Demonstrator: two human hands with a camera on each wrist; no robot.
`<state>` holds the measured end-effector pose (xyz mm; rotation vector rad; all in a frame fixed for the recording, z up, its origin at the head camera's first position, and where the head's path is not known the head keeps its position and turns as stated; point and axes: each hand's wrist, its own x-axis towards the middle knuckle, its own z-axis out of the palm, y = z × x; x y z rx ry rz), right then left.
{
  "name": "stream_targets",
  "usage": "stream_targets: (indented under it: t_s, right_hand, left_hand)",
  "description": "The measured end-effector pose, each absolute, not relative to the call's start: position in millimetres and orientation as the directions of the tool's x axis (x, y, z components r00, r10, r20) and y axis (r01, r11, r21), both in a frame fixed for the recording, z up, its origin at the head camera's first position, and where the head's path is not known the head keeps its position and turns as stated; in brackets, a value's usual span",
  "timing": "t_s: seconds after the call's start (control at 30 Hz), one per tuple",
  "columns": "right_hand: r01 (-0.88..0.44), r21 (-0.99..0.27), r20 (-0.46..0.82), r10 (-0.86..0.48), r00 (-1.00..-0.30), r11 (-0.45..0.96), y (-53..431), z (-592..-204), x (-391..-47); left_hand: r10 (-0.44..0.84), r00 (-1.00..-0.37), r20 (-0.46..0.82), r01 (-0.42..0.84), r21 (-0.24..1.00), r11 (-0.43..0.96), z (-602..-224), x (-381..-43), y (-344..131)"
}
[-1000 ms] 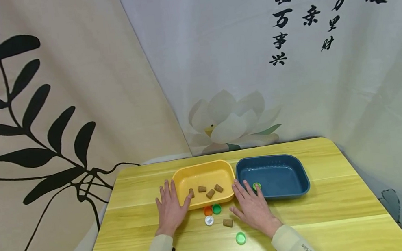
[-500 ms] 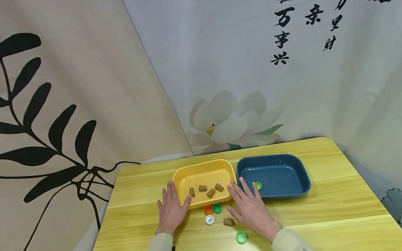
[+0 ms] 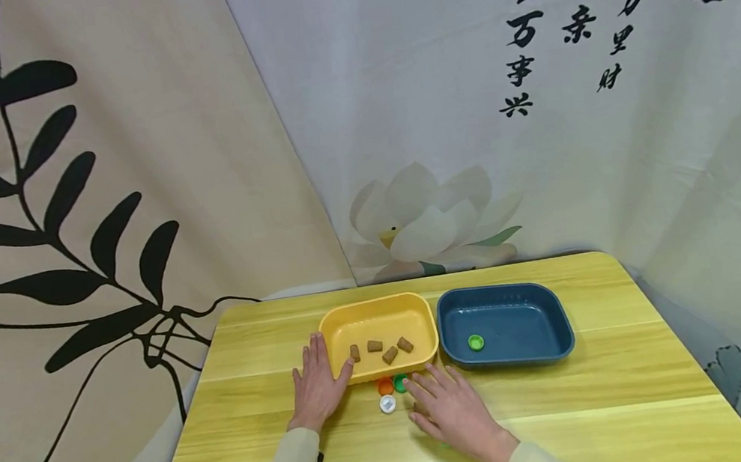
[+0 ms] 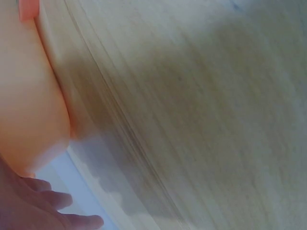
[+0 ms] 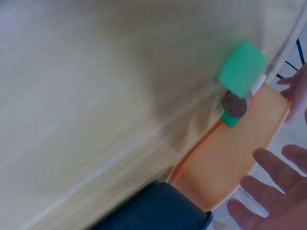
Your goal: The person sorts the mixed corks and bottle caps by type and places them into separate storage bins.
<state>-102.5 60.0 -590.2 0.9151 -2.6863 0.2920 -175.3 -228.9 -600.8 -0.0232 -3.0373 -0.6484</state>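
Observation:
My left hand (image 3: 319,387) rests with straight fingers along the left side of a yellow tray (image 3: 412,306), thumb at its near rim. Several corks (image 3: 390,355) lie in that tray. My right hand (image 3: 453,410), fingers spread and holding nothing, hovers over the table in front of the trays. Beneath it, a cork (image 5: 235,104) and a light green bottle cap (image 5: 243,69) show in the right wrist view; the hand mostly hides them in the head view. Near the yellow tray's front lie an orange cap (image 3: 385,386), a green cap (image 3: 400,383) and a white cap (image 3: 387,405).
To the right of the yellow tray stands a dark blue tray (image 3: 529,320), with a green bottle cap (image 3: 476,343) inside. Both trays sit on a wood-grain table (image 3: 632,399). Printed cloth (image 3: 662,170) hangs behind the table.
My right hand has drawn back from the blue tray's near left corner toward me, now covering the loose cork and light green cap. The left hand stays at the yellow tray.

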Motion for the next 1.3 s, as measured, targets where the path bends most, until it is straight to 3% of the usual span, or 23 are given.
stream_targets:
  t_s: [0.83, 1.3]
  right_hand:
    - [-0.507, -0.068, 0.273, -0.473, -0.838, 0.859, 50, -608, -102]
    - [-0.544, -0.109, 0.384, -0.470, -0.795, 0.832, 56, -591, -101]
  left_hand:
    - [0.009, -0.999, 0.035, 0.023, 0.411, 0.911, -602, -177, -229]
    - [0.005, -1.000, 0.024, 0.014, 0.421, 0.907, -604, -178, -229]
